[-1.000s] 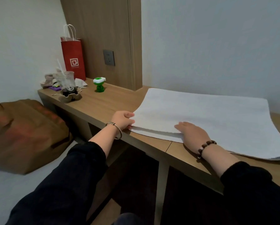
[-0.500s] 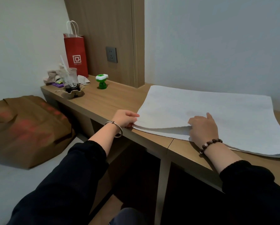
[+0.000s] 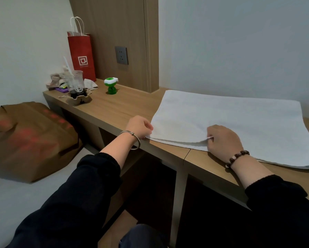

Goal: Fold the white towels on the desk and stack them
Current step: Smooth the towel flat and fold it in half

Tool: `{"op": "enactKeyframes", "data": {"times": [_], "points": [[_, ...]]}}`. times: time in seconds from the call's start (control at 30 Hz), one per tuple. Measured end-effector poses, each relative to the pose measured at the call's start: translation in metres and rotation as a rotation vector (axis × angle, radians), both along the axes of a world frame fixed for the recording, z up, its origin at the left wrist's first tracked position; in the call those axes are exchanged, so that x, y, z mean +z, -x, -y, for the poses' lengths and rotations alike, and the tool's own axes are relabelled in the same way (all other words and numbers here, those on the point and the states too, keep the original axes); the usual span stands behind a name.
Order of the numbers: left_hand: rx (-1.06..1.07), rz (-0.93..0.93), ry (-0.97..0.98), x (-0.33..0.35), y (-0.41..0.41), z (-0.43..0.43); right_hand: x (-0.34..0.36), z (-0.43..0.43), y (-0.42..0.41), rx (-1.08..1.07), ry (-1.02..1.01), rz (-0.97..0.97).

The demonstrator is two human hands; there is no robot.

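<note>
As it lies, towel (image 3: pixel 230 119) parallels desk (image 3: pixel 123 108)

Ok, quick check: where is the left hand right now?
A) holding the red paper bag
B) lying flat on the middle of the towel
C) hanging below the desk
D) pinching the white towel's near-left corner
D: the left hand pinches the white towel at its near-left corner by the desk edge, while the right hand grips the same near edge further along.
</note>
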State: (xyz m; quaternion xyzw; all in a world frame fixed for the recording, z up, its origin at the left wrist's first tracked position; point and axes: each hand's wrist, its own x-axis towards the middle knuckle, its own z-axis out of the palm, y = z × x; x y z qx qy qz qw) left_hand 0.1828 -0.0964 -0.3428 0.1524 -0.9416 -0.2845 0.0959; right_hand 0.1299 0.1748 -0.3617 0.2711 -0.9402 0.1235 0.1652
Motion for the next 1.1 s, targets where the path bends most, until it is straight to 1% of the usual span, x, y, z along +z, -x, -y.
{"op": "enactKeyframes", "data": {"times": [0.03, 0.07, 0.1, 0.13, 0.2, 0.3, 0.4, 0.43, 0.57, 0.73, 0.87, 1.03, 1.07, 1.1], "points": [[-0.024, -0.018, 0.146, 0.000, 0.000, -0.004, -0.001, 0.000, -0.003, 0.085, 0.067, -0.013], [-0.085, -0.054, 0.286, -0.001, -0.001, -0.008, -0.001, 0.000, -0.006, 0.157, 0.090, -0.020], [-0.181, -0.098, 0.381, -0.003, -0.002, -0.014, -0.002, 0.001, -0.008, 0.208, 0.072, -0.020], [-0.287, -0.123, 0.425, -0.005, -0.003, -0.021, -0.004, 0.001, -0.010, 0.240, 0.043, -0.017], [-0.411, -0.121, 0.424, -0.009, -0.006, -0.034, -0.006, 0.000, -0.009, 0.265, 0.018, -0.004], [-0.413, -0.123, 0.425, -0.010, -0.008, -0.038, -0.004, -0.003, -0.008, 0.262, 0.042, 0.017], [-0.435, -0.077, 0.498, -0.009, -0.011, -0.035, 0.000, -0.002, -0.011, 0.267, 0.178, -0.045], [-0.436, -0.073, 0.509, -0.009, -0.012, -0.035, 0.001, -0.001, -0.012, 0.267, 0.187, -0.041], [-0.420, -0.086, 0.487, -0.010, -0.013, -0.037, -0.001, -0.001, -0.011, 0.247, 0.024, 0.096], [-0.457, -0.088, 0.455, -0.006, -0.011, -0.034, 0.001, 0.000, -0.012, 0.209, -0.004, 0.115], [-0.528, -0.071, 0.555, -0.003, -0.012, -0.031, 0.002, 0.001, -0.011, 0.187, -0.005, 0.137], [-0.634, 0.017, 0.892, 0.003, -0.011, -0.036, 0.003, 0.001, -0.010, 0.163, 0.017, 0.164], [-0.637, 0.013, 0.928, 0.004, -0.012, -0.037, 0.003, 0.002, -0.010, 0.163, 0.022, 0.167], [-0.656, -0.032, 0.928, 0.004, -0.014, -0.037, 0.003, 0.002, -0.010, 0.160, 0.022, 0.169]]}}
